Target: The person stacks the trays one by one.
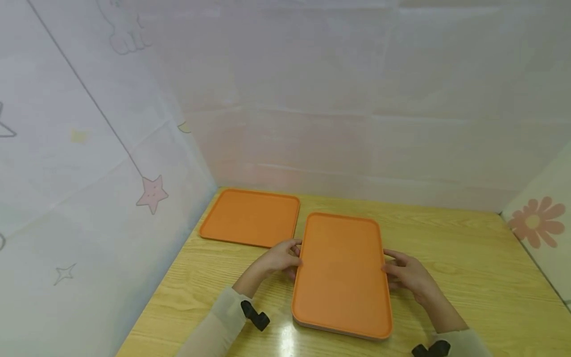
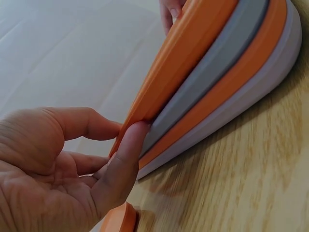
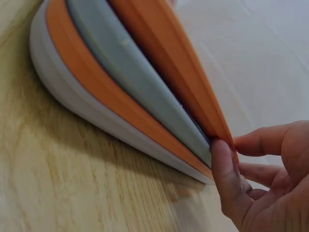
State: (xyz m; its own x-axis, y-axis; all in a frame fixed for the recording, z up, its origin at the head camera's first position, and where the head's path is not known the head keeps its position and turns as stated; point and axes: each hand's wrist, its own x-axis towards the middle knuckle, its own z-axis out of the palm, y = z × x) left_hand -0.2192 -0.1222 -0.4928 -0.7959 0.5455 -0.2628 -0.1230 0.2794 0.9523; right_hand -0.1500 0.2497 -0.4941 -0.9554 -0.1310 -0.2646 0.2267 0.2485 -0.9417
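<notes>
A stack of rectangular trays stands on the wooden table, an orange tray (image 1: 341, 277) on top. Beneath it, the left wrist view shows a grey tray (image 2: 222, 48), a second orange tray (image 2: 260, 50) and a pale grey tray (image 2: 289, 53) at the bottom. My left hand (image 1: 280, 259) pinches the top tray's left edge between thumb and fingers. Opposite, my right hand (image 1: 409, 272) pinches its right edge. In both wrist views a dark gap shows between the top tray and the grey one, widest away from the hands.
Another orange tray (image 1: 252, 218) lies at the table's back left, close to my left hand. The wooden table (image 1: 468, 248) meets a white sheet wall (image 1: 339, 148) behind and a patterned wall (image 1: 111, 238) on the left. A dark device is strapped to each wrist.
</notes>
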